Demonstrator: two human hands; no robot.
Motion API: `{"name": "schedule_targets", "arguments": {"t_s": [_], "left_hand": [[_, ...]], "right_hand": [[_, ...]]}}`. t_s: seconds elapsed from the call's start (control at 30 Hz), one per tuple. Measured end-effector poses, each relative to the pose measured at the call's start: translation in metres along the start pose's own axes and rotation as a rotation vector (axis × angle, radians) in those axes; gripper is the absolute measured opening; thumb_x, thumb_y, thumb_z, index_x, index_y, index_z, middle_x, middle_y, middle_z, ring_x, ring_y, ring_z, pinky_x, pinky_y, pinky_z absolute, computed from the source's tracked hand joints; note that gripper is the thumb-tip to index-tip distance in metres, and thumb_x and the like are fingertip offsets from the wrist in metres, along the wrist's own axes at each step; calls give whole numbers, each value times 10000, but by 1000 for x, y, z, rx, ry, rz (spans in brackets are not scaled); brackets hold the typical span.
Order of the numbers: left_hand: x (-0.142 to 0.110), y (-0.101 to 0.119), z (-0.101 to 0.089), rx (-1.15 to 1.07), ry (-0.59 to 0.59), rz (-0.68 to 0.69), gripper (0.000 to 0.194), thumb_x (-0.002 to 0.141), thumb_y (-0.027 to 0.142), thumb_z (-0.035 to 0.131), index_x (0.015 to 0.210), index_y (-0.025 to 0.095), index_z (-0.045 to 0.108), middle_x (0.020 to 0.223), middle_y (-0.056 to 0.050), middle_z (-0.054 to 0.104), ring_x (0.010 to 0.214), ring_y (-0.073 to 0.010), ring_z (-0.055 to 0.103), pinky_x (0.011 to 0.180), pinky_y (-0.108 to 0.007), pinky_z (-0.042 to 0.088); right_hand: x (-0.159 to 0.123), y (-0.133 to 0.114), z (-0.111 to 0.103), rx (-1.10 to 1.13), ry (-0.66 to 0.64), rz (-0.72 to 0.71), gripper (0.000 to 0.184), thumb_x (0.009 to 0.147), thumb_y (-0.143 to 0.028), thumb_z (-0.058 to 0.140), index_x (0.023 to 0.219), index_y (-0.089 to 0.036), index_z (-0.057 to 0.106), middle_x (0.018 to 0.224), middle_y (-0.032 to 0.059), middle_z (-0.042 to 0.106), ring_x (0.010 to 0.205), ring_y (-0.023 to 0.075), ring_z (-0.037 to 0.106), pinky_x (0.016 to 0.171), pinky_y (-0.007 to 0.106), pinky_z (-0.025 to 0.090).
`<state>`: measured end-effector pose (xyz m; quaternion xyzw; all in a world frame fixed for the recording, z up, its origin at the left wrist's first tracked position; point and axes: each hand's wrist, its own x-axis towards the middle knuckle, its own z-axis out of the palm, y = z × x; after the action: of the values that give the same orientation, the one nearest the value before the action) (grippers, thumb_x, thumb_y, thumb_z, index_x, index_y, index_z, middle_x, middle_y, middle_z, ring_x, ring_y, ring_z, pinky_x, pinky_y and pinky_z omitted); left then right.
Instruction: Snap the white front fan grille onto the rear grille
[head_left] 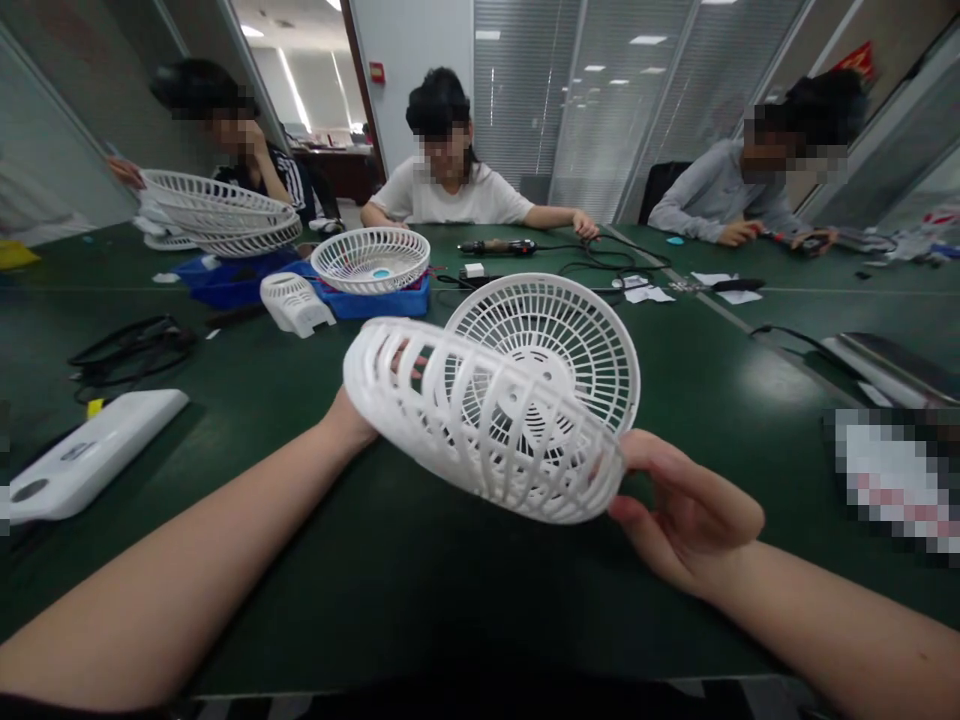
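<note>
Between my two hands a white plastic fan guard (480,420) is held up, tilted toward me, its ribbed side wall facing my camera. My left hand (360,405) grips its left end; most of those fingers are behind the ribs. At the right end my right hand (675,510) pinches the rim between thumb and fingers. Just behind it is a second round white fan guard (592,320), with a slotted hub in its middle, partly covered by the held one. Whether the two touch I cannot tell.
Another fan guard (371,260) rests on a blue bin (397,300), beside a white plastic housing (296,303). Stacked guards (225,215) stand farther left. A white fan base (97,450) and black cable (131,350) lie at left. An electric screwdriver (497,247) lies before a person opposite; two others sit either side.
</note>
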<state>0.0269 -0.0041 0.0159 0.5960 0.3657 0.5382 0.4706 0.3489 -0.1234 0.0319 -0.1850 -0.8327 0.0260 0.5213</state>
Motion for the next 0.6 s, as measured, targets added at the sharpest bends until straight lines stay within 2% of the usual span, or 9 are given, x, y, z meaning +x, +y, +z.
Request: {"name": "schedule_targets", "arguments": {"t_s": [0.07, 0.13, 0.2, 0.27, 0.37, 0.5, 0.6], "left_hand": [[-7, -2, 11, -39, 106, 106, 480, 919, 630, 509, 1225, 266, 572, 1188, -38, 682, 1169, -249, 617, 948, -371, 532], [-14, -5, 22, -43, 117, 191, 547, 962, 686, 354, 1295, 278, 504, 1365, -54, 585, 1299, -238, 534, 1047, -379, 471], [-19, -7, 27, 50, 109, 235, 568, 954, 690, 388, 1347, 283, 442, 1442, -64, 510, 1361, -234, 470, 1087, -355, 428], [-20, -8, 25, 172, 61, 262, 618, 932, 688, 451, 1390, 275, 404, 1476, -81, 463, 1386, -246, 429, 1115, -354, 390], [-16, -10, 15, 371, -13, 295, 657, 917, 667, 499, 1413, 244, 416, 1493, -114, 425, 1376, -270, 412, 1123, -384, 368], [-10, -14, 8, 468, -91, 282, 652, 924, 602, 527, 1441, 218, 423, 1475, -142, 446, 1297, -280, 478, 1056, -402, 421], [-9, -14, 7, 485, -70, 323, 609, 928, 553, 545, 1426, 215, 455, 1424, -133, 508, 1222, -262, 525, 1006, -380, 444]], "right_hand": [[-1, 3, -1, -71, 34, 43, 791, 853, -72, 578, 1549, -346, 322, 1062, 75, 638, 946, 178, 646, 730, 324, 563], [1, 6, -4, -95, 15, 62, 757, 849, -62, 578, 1520, -341, 367, 1064, 64, 628, 913, 153, 628, 720, 295, 551], [6, 9, -7, -169, 15, 37, 670, 841, -102, 609, 1448, -336, 450, 1038, 57, 608, 912, 156, 602, 741, 311, 541], [11, 12, -10, -309, 61, 20, 565, 826, -170, 649, 1351, -333, 518, 1069, 68, 572, 995, 191, 574, 798, 362, 530], [13, 18, -13, -455, 109, 108, 430, 837, -231, 640, 1249, -308, 547, 1179, 93, 511, 1131, 240, 517, 903, 446, 496], [10, 29, -15, -382, 95, 259, 349, 851, -242, 617, 1186, -265, 523, 1213, 97, 490, 1138, 233, 503, 895, 431, 492], [9, 33, -15, -332, 80, 288, 333, 846, -249, 621, 1161, -248, 512, 1219, 93, 487, 1109, 215, 503, 869, 399, 488]]}}
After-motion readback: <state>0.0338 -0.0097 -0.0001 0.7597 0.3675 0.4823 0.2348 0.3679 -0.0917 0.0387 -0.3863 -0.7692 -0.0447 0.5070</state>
